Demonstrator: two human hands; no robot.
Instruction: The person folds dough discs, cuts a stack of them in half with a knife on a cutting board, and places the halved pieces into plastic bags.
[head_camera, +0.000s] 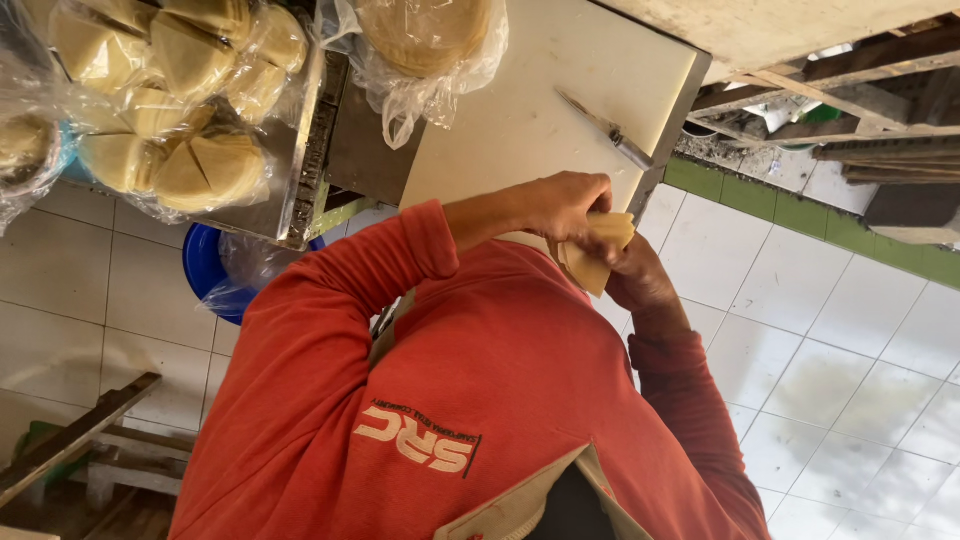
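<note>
Holding a small stack of pale yellow wedge-shaped sheets (597, 255), both hands meet in front of the chest, above the orange long-sleeved shirt (470, 390) that fills the near part of the view. Which hand is the left and which the right cannot be told for certain from this tilted view; the one taken as the left hand (565, 205) curls its fingers over the top of the stack, and the one taken as the right hand (635, 275) grips it from below, so the stack is pinched between them. Just beyond the hands lies a white cutting board (540, 110) with a knife (612, 132) on it. Farther off, past the left sleeve, clear plastic bags (170, 90) hold more yellow wedges, with a blue basin (208, 268) beneath them.
</note>
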